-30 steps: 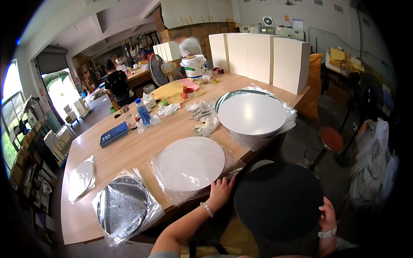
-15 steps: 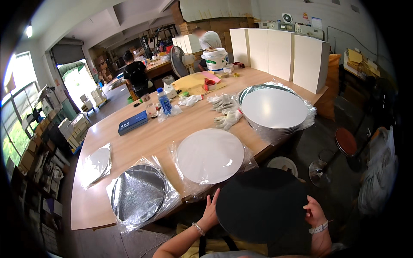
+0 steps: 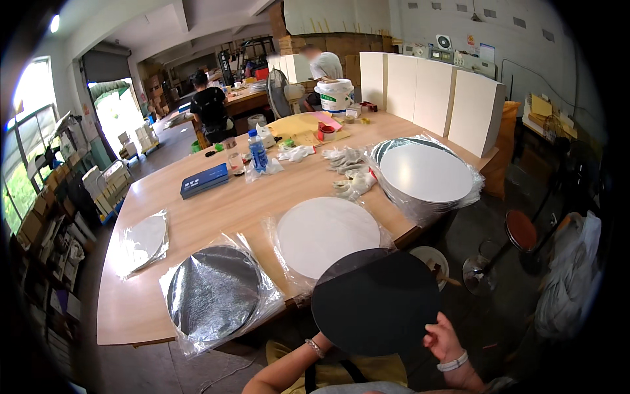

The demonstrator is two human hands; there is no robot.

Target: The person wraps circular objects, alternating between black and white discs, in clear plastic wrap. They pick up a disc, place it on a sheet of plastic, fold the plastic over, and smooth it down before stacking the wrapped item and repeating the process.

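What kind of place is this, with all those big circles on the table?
It looks like a workshop or small factory. There's a big wooden table with plastic-wrapped round discs, work gloves lying on it, and a large fan beyond it.

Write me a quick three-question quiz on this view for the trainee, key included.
1. True or false: the blue box lies to the left of the bottle on the table.

2. Which of the wearer's hands is mostly hidden by the black disc?

3. Pick one: the gloves near mid-table lie closest to
A) the standing fan
B) the wrapped stack of white discs
C) the window

Key: 1. True. 2. The left hand. 3. B.
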